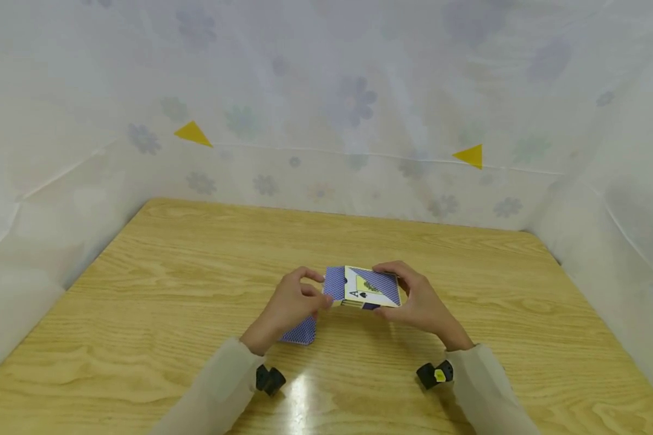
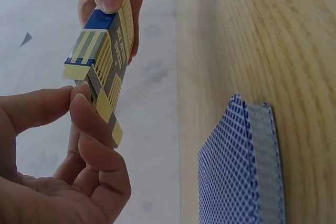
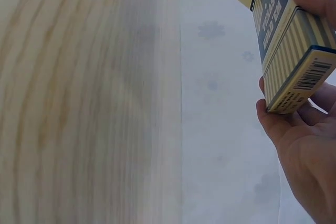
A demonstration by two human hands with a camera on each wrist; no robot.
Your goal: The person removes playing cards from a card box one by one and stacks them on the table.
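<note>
1. Right hand: the right hand (image 1: 421,302) is gripping the card box (image 1: 374,287), thumb and fingers spanning it at the end away from the left hand.
2. Left hand: the left hand (image 1: 289,308) is curling its thumb and a finger onto the blue checked part (image 1: 334,282) at the box's open end, apparently pinching it; how firmly cannot be told.
3. Box: it is being held between the two hands, above the table (image 1: 354,374), with its small flap (image 2: 77,71) standing out just beside the left fingertips. Whether cards are remaining inside cannot be confirmed.
4. Cards: a blue-backed stack (image 2: 226,166) is lying on the table beneath and beside the left hand, partly hidden by it in the head view.
5. Step in hand, as judged: the person is working the box's open end, with the right hand steadying.
6. Next move, as judged: it is calling for a firm right grip and light left fingertips, so that the flaps are not creasing.
</note>
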